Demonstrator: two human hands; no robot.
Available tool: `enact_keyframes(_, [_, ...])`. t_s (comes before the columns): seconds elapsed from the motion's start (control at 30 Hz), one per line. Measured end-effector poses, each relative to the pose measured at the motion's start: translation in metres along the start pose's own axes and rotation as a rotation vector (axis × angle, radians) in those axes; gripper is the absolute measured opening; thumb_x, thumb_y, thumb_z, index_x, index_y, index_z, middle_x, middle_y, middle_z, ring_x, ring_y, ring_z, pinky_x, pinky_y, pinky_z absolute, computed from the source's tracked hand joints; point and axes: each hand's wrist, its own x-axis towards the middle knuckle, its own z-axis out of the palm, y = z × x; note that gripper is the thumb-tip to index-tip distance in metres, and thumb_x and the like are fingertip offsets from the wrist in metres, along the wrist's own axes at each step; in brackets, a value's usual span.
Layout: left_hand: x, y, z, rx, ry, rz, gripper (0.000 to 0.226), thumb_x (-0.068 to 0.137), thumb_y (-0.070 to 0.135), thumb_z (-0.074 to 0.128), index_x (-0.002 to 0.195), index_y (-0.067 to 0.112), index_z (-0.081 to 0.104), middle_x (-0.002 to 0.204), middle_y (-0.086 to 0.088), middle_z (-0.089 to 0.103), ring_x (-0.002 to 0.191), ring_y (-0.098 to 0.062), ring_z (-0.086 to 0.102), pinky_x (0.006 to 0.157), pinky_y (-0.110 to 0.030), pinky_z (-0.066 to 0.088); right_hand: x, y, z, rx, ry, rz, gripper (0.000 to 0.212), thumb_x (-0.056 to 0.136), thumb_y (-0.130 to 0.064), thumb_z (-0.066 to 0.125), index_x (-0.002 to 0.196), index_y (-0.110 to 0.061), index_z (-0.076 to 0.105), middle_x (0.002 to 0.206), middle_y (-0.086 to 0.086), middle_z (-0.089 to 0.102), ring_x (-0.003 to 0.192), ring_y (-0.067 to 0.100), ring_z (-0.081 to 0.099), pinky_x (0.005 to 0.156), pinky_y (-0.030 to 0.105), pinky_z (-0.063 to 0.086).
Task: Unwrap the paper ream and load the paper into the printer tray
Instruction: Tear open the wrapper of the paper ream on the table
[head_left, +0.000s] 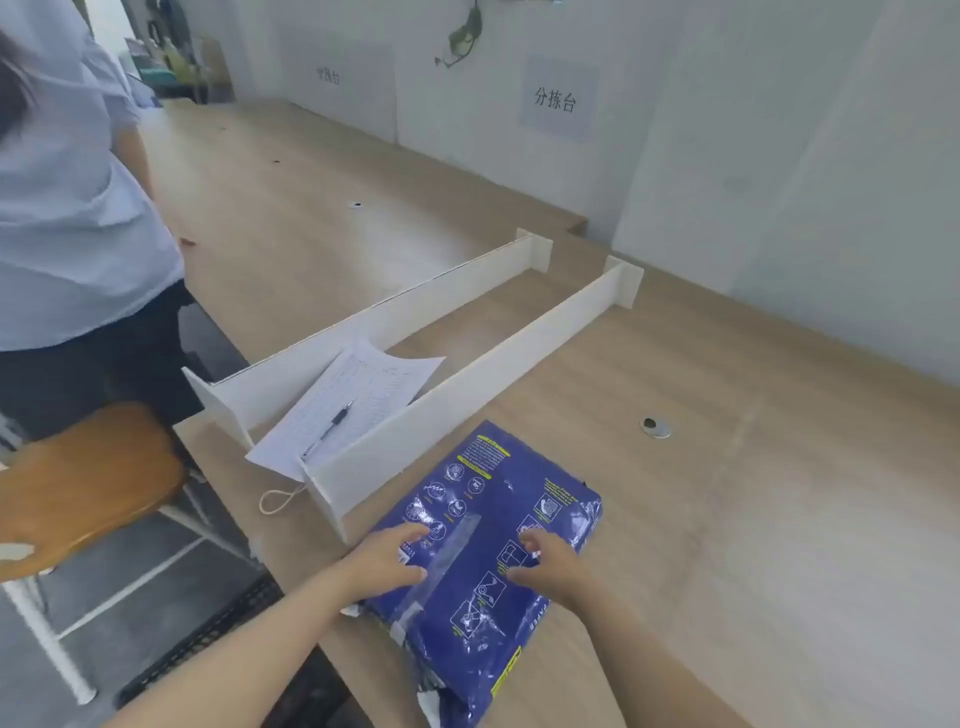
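Both of my hands press flat on the blue paper ream, holding nothing closed. At the far left a person in a light shirt stands beside an orange stool. Next, near the worktop's left edge, a printed sheet with a pen lies between two white dividers. My left hand rests with spread fingers on the ream's left side, over a clear tape strip. My right hand lies on its right side, fingers bent. The ream sits at the worktop's near edge, wrapper torn at its near end.
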Motion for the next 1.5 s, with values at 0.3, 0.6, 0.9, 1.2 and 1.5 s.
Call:
enact_keyframes(0.3, [0.046, -0.014, -0.027, 0.102, -0.144, 0.128, 0.057, 0.081, 0.017, 0.059, 0.135, 0.021, 0.04, 0.138, 0.001, 0.047, 0.119, -0.012, 0.049, 0.102, -0.023, 0.04, 0.023, -0.016, 0.02, 0.051, 0.166, 0.204, 0.043, 0.075, -0.019, 0.066, 0.116, -0.012, 0.054, 0.116, 0.011, 0.05, 0.112, 0.025, 0.054, 0.094, 0.035, 0.047])
enact_keyframes(0.6, [0.079, -0.023, -0.039, 0.203, -0.286, 0.294, 0.057, 0.082, 0.016, 0.06, 0.135, 0.021, 0.039, 0.143, 0.0, 0.038, 0.132, -0.014, 0.035, 0.108, -0.023, 0.032, 0.045, -0.033, 0.044, 0.085, 0.334, 0.335, 0.029, 0.071, -0.023, 0.061, 0.099, -0.018, 0.062, 0.095, 0.008, 0.047, 0.086, 0.021, 0.041, 0.071, 0.02, 0.038])
enact_keyframes(0.9, [0.095, -0.029, -0.035, 0.231, -0.276, 0.418, 0.052, 0.083, 0.008, 0.057, 0.132, 0.018, 0.043, 0.149, 0.004, 0.032, 0.136, -0.015, 0.027, 0.076, 0.009, 0.026, 0.062, -0.045, 0.059, 0.073, 0.381, 0.376, 0.035, 0.081, -0.025, 0.059, 0.115, -0.019, 0.055, 0.1, 0.002, 0.046, 0.099, 0.02, 0.045, 0.09, 0.032, 0.043])
enact_keyframes(1.2, [0.095, -0.04, -0.029, 0.141, -0.213, 0.429, 0.049, 0.084, 0.004, 0.057, 0.13, 0.018, 0.046, 0.147, 0.005, 0.036, 0.134, -0.012, 0.031, 0.099, -0.011, 0.028, 0.078, -0.051, 0.059, 0.045, 0.503, 0.416, 0.02, 0.083, -0.036, 0.062, 0.099, -0.025, 0.063, 0.096, -0.003, 0.042, 0.104, 0.021, 0.053, 0.091, 0.038, 0.045])
enact_keyframes(1.5, [0.089, -0.043, -0.03, 0.161, -0.226, 0.446, 0.047, 0.086, 0.005, 0.055, 0.13, 0.019, 0.046, 0.15, 0.005, 0.032, 0.136, -0.012, 0.029, 0.111, -0.024, 0.03, 0.076, -0.05, 0.063, 0.074, 0.505, 0.404, 0.016, 0.086, -0.031, 0.059, 0.093, -0.019, 0.067, 0.107, 0.004, 0.05, 0.109, 0.024, 0.05, 0.095, 0.044, 0.044])
